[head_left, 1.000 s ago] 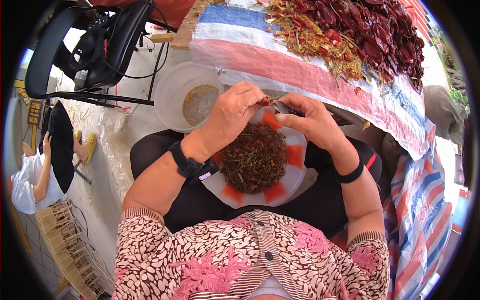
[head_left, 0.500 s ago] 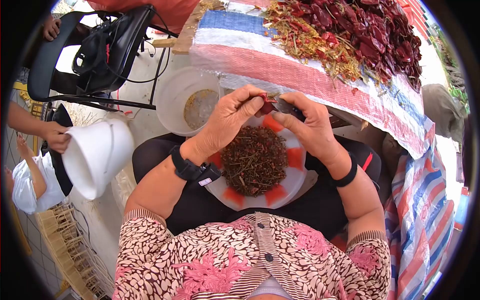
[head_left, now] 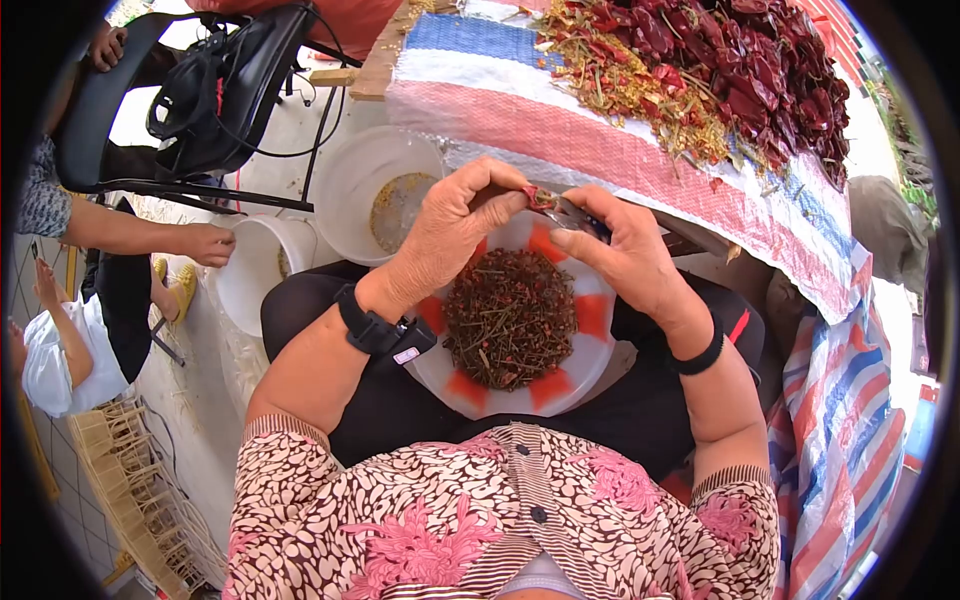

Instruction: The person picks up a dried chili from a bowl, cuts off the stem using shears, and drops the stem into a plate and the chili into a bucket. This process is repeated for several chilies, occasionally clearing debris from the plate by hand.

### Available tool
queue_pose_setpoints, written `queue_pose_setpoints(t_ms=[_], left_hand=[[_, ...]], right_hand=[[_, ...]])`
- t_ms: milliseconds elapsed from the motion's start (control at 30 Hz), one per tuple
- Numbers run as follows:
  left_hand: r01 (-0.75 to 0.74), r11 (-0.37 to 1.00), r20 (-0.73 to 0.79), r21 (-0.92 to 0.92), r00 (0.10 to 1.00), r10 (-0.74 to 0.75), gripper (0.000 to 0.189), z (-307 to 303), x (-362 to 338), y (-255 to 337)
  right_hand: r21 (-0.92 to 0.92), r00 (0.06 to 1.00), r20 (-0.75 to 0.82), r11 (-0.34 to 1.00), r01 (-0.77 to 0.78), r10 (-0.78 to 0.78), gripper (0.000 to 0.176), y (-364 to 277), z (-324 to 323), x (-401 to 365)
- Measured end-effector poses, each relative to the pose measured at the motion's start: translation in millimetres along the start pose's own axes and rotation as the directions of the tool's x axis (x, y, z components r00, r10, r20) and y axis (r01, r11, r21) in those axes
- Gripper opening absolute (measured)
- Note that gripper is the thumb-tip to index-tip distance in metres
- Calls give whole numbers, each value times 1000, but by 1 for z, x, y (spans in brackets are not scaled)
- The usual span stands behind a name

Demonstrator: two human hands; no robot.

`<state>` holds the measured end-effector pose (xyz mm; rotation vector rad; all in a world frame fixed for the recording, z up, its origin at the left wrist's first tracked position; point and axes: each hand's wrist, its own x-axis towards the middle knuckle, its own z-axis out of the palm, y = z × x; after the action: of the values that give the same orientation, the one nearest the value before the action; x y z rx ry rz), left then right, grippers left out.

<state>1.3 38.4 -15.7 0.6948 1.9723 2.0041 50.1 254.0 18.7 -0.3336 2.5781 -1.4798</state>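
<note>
1. Striped sheet (head_left: 500,105): chillies (head_left: 750,75) heaped toward its far-right corner.
2. I see the left hand (head_left: 452,215) pinching one chilli (head_left: 539,197), right hand (head_left: 625,250) gripping a cutter (head_left: 575,214), above the basin's (head_left: 585,365) far rim, presumably their catch-bowl.

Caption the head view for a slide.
Left hand holding a red pepper, right hand a metal tool, near piled stems.

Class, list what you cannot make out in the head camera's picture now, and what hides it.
In the head view:
Small tool in the right hand: full shape, partly covered by that hand.
Plate: its middle, under the stems.
Red pile: its far end, cut off by the upper edge.
Patterned sleeve: its wearer's head, lost beyond the dark left border.
</note>
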Motion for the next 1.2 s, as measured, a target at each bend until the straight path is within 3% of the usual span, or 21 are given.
queue_pose_setpoints(t_ms=[100,267,367,467,567,667,767,867,967,1067,1167,1200], left_hand=[[49,998,-54,-36,997,-51,8,1,1,6],[-15,999,-74,34,997,17,8,-1,2,8],[-11,1000,-75,22,997,12,8,-2,1,5],[-39,998,-79,55,996,43,8,-4,2,6],[-102,983,-51,153,992,111,6,-6,2,4],[-175,956,-20,237,982,185,7,-7,2,4],[-221,933,-9,283,972,233,8,-5,0,6],[-205,941,-24,271,975,219,8,-3,-3,6],[-205,951,-39,233,975,220,8,-2,-4,3],[-138,979,-51,151,988,147,7,1,-7,3],[-51,998,-52,37,997,53,6,3,-11,4],[-26,1000,-48,-3,998,26,6,3,-11,4]], right_hand=[[12,999,-34,1000,22,-21,35,0,0,1],[53,998,28,997,-52,50,34,-3,-1,3],[63,999,-52,998,16,-13,28,-4,8,5],[-23,998,-57,1000,17,-18,27,-5,8,6],[136,996,69,989,-61,52,32,-2,6,7],[336,975,163,921,-197,149,26,5,8,8],[382,963,216,893,-236,162,26,1,7,8],[422,909,296,814,-399,292,28,-14,2,8],[517,922,301,771,-372,243,28,-3,7,7],[363,996,44,928,-83,72,27,3,20,5],[-26,997,-58,999,42,-43,25,-6,16,2],[-58,994,-73,996,73,-77,25,-7,17,2]])
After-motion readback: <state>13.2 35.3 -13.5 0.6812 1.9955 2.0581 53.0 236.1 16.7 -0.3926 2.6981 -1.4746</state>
